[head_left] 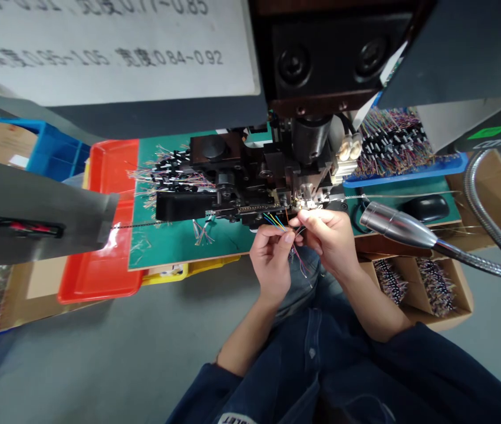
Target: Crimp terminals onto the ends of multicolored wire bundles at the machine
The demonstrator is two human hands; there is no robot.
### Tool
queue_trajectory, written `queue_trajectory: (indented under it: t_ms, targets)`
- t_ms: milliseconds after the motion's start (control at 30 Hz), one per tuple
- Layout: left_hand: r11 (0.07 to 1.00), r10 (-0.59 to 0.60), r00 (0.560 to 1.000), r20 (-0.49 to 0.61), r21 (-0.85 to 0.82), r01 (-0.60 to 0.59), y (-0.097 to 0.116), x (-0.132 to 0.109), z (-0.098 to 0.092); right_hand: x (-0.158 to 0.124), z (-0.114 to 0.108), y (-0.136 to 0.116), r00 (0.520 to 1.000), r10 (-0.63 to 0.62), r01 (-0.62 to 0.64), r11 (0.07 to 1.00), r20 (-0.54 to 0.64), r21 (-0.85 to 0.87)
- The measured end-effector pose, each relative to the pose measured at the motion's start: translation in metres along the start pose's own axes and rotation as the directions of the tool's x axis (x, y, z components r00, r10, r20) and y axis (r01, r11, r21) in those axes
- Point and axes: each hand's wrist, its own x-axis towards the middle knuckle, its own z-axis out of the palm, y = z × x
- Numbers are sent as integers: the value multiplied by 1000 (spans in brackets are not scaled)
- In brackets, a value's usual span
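Thin coloured wires [273, 221], blue, yellow and others, fan out from between the fingertips of my left hand [272, 259], which is closed on the bundle. More strands of it hang below toward my lap. Close beside it, my right hand [328, 235] pinches at the front of the crimping machine [272, 176]; an orange wire rises near its fingertips, and it seems to hold a single wire end. The exact grip is partly hidden by the fingers. A strip of terminals [135, 225] runs into the machine from the left.
Left of the machine are red trays [100, 280] and a pile of wire bundles [168, 171] on the green board [180, 253]. Rightward are a blue tray [449, 165] of bundles, a metal gooseneck lamp [398, 224], a black mouse [426, 208] and a cardboard box [462, 294] holding bundles.
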Motion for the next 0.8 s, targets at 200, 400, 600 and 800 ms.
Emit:
queue_trajectory:
  t_ms: [200, 400, 600, 800]
  targets:
    - [996, -73, 996, 52, 59, 70, 1, -1, -1, -2, -3, -10, 995, -63, 73, 986, 73, -151]
    - [993, -96, 994, 47, 77, 92, -1, -2, -2, -3, -5, -3, 997, -66, 68, 994, 35, -83]
    - [999, -35, 999, 13, 17, 35, -1, 0, 0, 0, -4, 1, 1000, -8, 9, 998, 12, -60]
    - [998, -45, 999, -14, 33, 45, 0, 1, 1, 0, -1, 2, 1000, -1, 1, 1000, -3, -11]
